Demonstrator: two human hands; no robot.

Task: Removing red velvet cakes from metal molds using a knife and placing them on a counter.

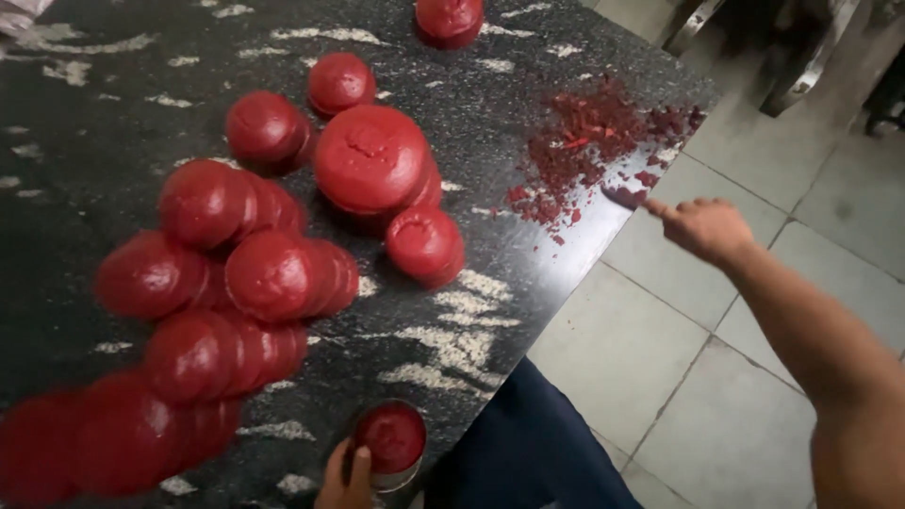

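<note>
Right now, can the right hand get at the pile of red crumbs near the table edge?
Probably yes. The right hand is extended at the table edge, its fingertip beside the red crumbs, with nothing between them. The red round cakes lie farther left, out of the way.

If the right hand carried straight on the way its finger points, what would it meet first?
Most likely the red crumb right at the fingertip of the right hand, on the edge of the dark speckled stone table, then the pile of red crumbs. Depth is unclear.
</note>
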